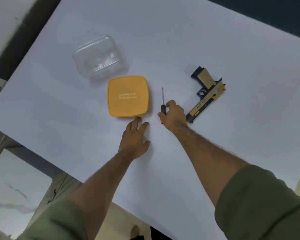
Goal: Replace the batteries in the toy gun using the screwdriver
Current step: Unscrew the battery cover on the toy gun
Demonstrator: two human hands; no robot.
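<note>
A yellow and dark blue toy gun [205, 94] lies flat on the white table [215, 40], right of centre. A screwdriver [162, 101] with a black and yellow handle lies left of it, shaft pointing away from me. My right hand [174, 114] curls its fingers and thumb round the screwdriver's handle, between the gun and the lid. My left hand [135, 139] rests flat on the table with straight fingers, its fingertips just short of the orange lid [128, 96]. No batteries are plainly visible.
A clear plastic container [98, 57] stands open behind the orange lid, with small pale items inside that I cannot make out. The table's near edge runs diagonally past my forearms, with marble floor [16, 179] below it on the left.
</note>
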